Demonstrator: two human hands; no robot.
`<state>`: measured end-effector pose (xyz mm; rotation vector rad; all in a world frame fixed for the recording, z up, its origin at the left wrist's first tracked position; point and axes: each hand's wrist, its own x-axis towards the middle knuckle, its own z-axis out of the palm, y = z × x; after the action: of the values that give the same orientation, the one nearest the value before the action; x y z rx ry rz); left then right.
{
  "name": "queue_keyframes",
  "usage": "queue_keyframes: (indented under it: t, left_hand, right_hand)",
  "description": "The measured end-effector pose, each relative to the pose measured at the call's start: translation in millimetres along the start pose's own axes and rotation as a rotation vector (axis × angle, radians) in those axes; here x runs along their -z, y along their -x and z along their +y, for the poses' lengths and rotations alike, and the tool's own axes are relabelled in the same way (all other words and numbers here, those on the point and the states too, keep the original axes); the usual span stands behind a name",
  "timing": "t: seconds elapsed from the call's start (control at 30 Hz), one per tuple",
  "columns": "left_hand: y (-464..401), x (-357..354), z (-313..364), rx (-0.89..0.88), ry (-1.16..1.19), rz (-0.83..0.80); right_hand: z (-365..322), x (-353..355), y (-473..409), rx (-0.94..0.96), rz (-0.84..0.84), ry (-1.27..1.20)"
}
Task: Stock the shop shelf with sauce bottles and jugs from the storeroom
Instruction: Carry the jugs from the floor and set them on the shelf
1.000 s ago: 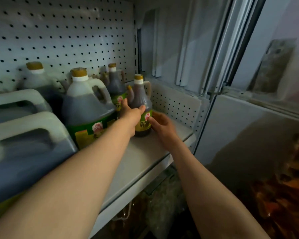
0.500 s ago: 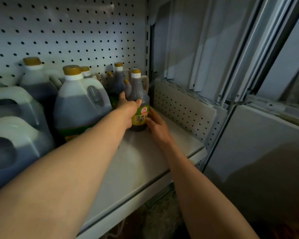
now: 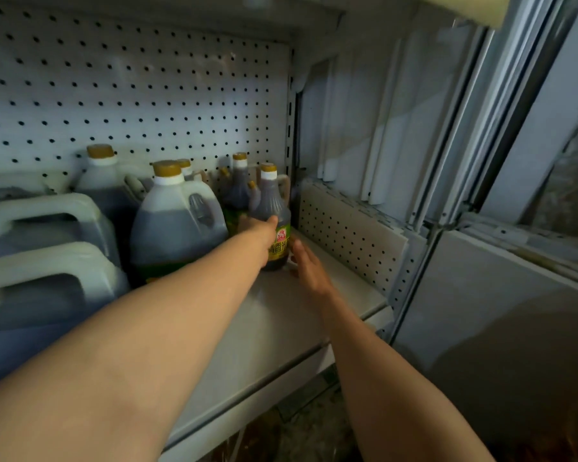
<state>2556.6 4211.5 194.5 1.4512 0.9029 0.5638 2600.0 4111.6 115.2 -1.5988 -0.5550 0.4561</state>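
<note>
A small dark sauce bottle [image 3: 271, 208] with a gold cap and yellow label stands upright near the back right of the white shelf [image 3: 281, 328]. My left hand [image 3: 259, 233] wraps around its left side, thumb across the front. My right hand [image 3: 306, 263] lies with straight fingers by the bottle's base on the right, close to it or just touching. Behind it stands another small bottle [image 3: 237, 188]. To the left a round jug [image 3: 177, 221] of dark sauce stands, with one more jug [image 3: 106, 185] behind.
Two large square white-handled jugs [image 3: 44, 271] fill the shelf's left end. A pegboard back wall [image 3: 131, 95] and a low perforated side panel [image 3: 347, 235] bound the shelf. Grey metal panels [image 3: 498, 311] stand to the right. The floor below is dark and cluttered.
The small bottle has slid further back toward the pegboard under both hands. My right hand has slackened from the base and now lies flatter beside it. The camera has tilted up.
</note>
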Motion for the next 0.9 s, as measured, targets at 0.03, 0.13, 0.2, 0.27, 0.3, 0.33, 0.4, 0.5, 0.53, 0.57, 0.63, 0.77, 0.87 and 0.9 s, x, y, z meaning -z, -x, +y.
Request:
queue_keyframes:
  t: [0.03,0.13,0.2,0.27,0.3,0.33,0.4,0.5,0.53,0.57,0.63,0.77,0.87,0.9]
  left_hand:
    - [5.6,2.0,-1.0,0.027,0.001,-0.014]
    - [22.5,11.4,-5.2,0.042,-0.037,-0.061]
    - [38.5,19.1,-14.1,0.004,-0.068,-0.096]
    - [59.0,28.1,-24.5,-0.029,-0.103,-0.144]
    - [68.3,32.6,-28.9,-0.038,-0.122,-0.161]
    - [79.1,38.1,-31.6,-0.048,-0.146,-0.184]
    - [97.0,49.1,-34.8,-0.091,-0.206,-0.231]
    - [121.1,68.0,-37.5,-0.195,-0.295,-0.28]
    - [130.3,75.6,-37.7,-0.232,-0.339,-0.293]
    - [139.5,82.9,-38.4,-0.279,-0.388,-0.304]
    - [162.0,98.4,-39.6,-0.399,-0.481,-0.324]
    - [213.6,136.1,-47.3,-0.602,-0.622,-0.362]
    - [250.3,169.3,-60.1,-0.647,-0.645,-0.439]
    - [262.3,179.9,-66.1,-0.664,-0.641,-0.471]
  right_hand:
    - [-4.4,2.3,5.0,-0.012,0.008,-0.018]
    - [-16.5,9.8,25.9,-0.058,0.087,-0.096]
    - [-23.1,16.2,42.6,-0.061,0.15,-0.099]
    - [-27.9,22.2,60.0,-0.053,0.203,-0.066]
    - [-31.5,24.2,69.1,-0.051,0.226,-0.044]
    - [-35.7,25.5,79.9,-0.048,0.244,-0.011]
    - [-45.9,27.3,104.1,-0.036,0.282,0.086]
    - [-60.7,31.2,148.5,-0.012,0.344,0.25]
    - [-66.6,31.7,166.2,-0.016,0.359,0.315]
    - [-72.0,31.2,185.1,-0.024,0.371,0.369]
    - [-80.8,27.1,222.7,-0.022,0.407,0.47]
    - [-94.0,7.0,299.8,-0.025,0.53,0.753]
    - [-93.8,-13.3,361.4,-0.1,0.611,0.869]
    - [-91.6,-20.1,382.6,-0.12,0.633,0.888]
